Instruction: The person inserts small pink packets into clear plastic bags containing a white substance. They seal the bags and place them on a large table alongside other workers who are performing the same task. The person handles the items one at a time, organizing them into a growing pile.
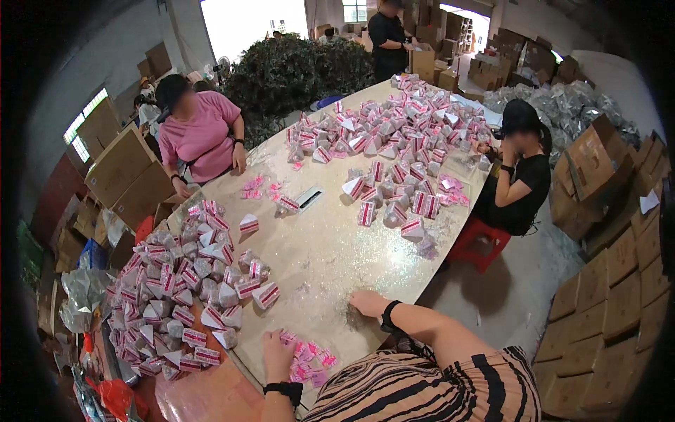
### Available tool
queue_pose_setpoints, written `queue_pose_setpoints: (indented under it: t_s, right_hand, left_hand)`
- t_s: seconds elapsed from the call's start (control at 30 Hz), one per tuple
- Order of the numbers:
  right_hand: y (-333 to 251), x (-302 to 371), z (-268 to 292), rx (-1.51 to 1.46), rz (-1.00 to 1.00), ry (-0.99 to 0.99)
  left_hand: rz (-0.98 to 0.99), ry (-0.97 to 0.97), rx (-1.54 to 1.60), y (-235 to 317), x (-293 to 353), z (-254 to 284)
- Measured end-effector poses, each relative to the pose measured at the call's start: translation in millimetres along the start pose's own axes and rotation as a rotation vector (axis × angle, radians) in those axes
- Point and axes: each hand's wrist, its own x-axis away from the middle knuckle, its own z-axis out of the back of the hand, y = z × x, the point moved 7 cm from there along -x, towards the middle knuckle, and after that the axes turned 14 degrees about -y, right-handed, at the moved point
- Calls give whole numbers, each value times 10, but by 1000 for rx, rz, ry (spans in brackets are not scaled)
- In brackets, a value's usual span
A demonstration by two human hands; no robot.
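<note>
My left hand is at the near edge of the table, its fingers bent over the edge of a small heap of pink labels; a bit of pink shows at its fingertips. To its right, my right hand rests low on the tabletop with its fingers curled. A greyish, glittery patch shows beside and under those fingers; I cannot make out what it is. Left of my hands lies a big pile of wrapped packets, pyramid-like, clear and silvery with pink-and-white bands.
Another large packet pile covers the table's far half. A slot is set in the tabletop. One person in pink stands at the left; another in black sits right on a red stool. Cardboard boxes line the right.
</note>
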Motion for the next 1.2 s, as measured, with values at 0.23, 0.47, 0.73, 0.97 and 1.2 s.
queue_pose_setpoints:
  t_s: [0.23,0.47,0.73,0.97,1.2]
  right_hand:
    - [-211,80,499,-33,-41,-27]
    - [42,114,678,-182,-51,231]
    - [-76,124,675,3,-13,176]
    - [228,108,1286,-1048,-87,420]
    - [2,149,1620,-1242,13,369]
  left_hand:
    - [72,76,310,-268,12,168]
    - [31,47,873,-237,-156,144]
    - [32,-166,1202,132,-246,78]
    - [20,-267,1404,599,-419,186]
    - [-35,-376,1560,863,-498,157]
